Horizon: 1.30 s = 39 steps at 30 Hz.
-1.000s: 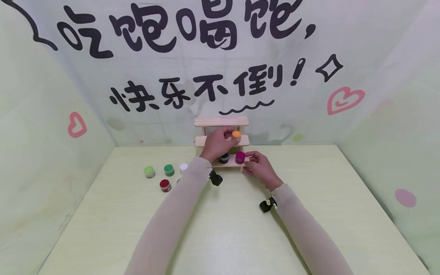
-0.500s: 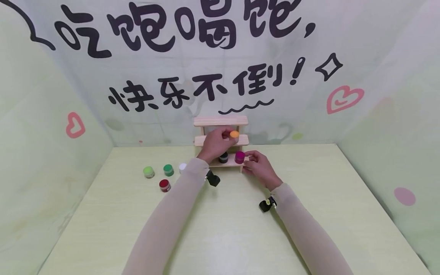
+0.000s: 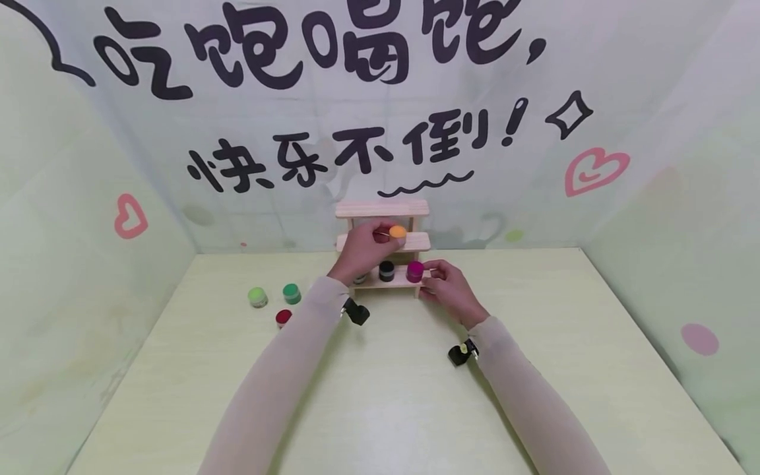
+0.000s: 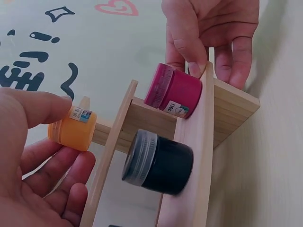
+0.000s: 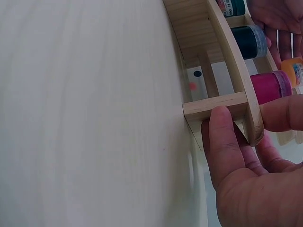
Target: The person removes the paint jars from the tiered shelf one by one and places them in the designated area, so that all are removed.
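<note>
My left hand (image 3: 365, 249) pinches an orange paint jar (image 4: 73, 131) between thumb and fingers, at the middle tier of a small wooden step shelf (image 3: 382, 209). My right hand (image 3: 452, 291) grips the right end of the lowest tier, thumb on top and fingers underneath in the right wrist view. Beside that thumb stands a magenta paint jar (image 4: 174, 92) on the lowest tier. To its left sits a dark paint jar (image 4: 161, 163). A third jar (image 5: 232, 6) at the left of this tier is partly hidden by my left hand in the head view.
On the table (image 3: 415, 396) to the left stand a light green jar (image 3: 257, 297), a green jar (image 3: 291, 293) and a red jar (image 3: 284, 318), the last partly covered by my left sleeve (image 3: 279, 369). A printed cloth wall (image 3: 267, 218) rises close behind the shelf.
My left hand has shifted slightly left along the middle tier with the orange jar. The third jar has come into view, and a white jar is now behind the sleeve. My right hand stays put.
</note>
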Motion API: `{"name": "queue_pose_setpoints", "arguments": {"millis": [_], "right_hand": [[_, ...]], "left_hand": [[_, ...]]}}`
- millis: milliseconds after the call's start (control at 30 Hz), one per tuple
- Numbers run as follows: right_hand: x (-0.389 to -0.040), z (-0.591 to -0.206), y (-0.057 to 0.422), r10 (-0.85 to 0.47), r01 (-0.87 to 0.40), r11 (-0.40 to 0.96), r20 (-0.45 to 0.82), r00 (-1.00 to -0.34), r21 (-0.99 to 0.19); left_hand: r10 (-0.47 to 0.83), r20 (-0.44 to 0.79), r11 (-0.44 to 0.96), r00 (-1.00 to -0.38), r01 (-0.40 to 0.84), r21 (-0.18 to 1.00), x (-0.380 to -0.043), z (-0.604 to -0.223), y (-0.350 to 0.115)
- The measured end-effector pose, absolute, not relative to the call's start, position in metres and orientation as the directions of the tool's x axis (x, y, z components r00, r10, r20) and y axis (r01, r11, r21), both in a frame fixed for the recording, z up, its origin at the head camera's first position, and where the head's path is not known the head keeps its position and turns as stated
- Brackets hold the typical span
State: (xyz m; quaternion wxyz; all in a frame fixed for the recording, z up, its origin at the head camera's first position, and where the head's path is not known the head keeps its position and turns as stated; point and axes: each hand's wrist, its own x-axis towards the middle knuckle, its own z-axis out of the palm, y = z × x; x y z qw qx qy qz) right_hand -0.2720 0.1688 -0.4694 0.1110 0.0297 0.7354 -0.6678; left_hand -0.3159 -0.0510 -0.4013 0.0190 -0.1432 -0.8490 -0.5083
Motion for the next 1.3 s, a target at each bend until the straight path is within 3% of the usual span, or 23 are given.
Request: {"name": "queue_pose_setpoints", "arguments": {"millis": [1300], "right_hand": [[-0.272,-0.469,0.169,-0.107,0.177,0.083,-0.185,-0.977,-0.981]], "left_hand": [[0.239,0.133,0.401,-0.962,0.223,0.888,-0.258,-0.416,-0.122]]}}
